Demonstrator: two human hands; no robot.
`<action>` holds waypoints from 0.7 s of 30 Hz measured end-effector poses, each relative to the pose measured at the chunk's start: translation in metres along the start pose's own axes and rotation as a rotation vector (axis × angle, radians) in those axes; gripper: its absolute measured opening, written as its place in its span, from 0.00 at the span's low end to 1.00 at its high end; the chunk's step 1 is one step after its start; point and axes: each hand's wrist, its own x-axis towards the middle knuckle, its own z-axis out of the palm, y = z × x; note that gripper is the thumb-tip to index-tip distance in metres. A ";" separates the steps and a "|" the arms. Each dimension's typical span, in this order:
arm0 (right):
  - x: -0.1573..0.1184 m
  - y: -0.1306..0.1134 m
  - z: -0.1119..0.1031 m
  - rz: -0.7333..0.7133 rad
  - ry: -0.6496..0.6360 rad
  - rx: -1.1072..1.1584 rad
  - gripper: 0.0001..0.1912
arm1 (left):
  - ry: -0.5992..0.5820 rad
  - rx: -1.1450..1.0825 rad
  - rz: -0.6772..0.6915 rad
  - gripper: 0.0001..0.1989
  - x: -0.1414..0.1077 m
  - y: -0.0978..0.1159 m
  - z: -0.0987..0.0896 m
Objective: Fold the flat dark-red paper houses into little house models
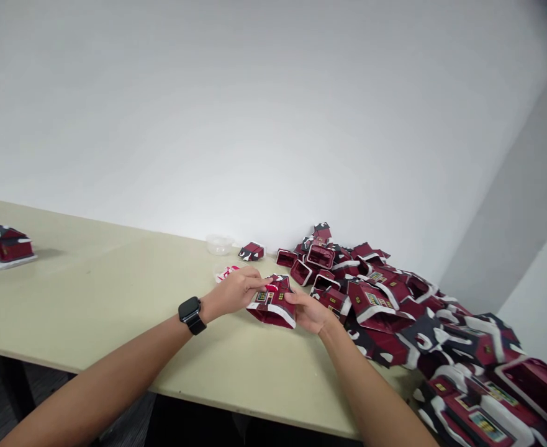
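Note:
A small dark red model house (277, 310) with a black, white-patched roof, yellow windows and a white rim is held just above the table, its hollow base tilted toward me. My right hand (311, 312) grips its right side, thumb on the front. My left hand (238, 290), with a black watch on the wrist, is closed at the house's left side. Its index finger presses on a bright red piece (271, 287) above the windows; the other fingertips are partly hidden. Just behind the left hand are small red-and-white pieces (227, 273), partly covered by it.
A large heap of similar houses (385, 298) covers the table's right side. One house (251, 251) and a clear plastic bowl (219, 244) stand near the wall. More houses (3, 245) sit at the far left. The table's front edge (254, 414) runs before me.

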 end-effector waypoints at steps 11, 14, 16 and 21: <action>-0.001 0.004 -0.003 0.008 0.006 0.001 0.26 | -0.050 0.029 0.027 0.17 0.001 0.002 -0.009; 0.000 0.004 -0.003 0.010 -0.001 0.002 0.26 | -0.059 0.074 0.085 0.16 0.001 0.001 -0.010; 0.001 0.004 -0.004 0.011 -0.014 0.009 0.27 | -0.057 0.130 0.121 0.16 0.001 0.002 -0.010; 0.001 0.001 -0.004 0.011 -0.040 0.027 0.28 | -0.015 0.294 0.238 0.13 0.000 0.003 -0.010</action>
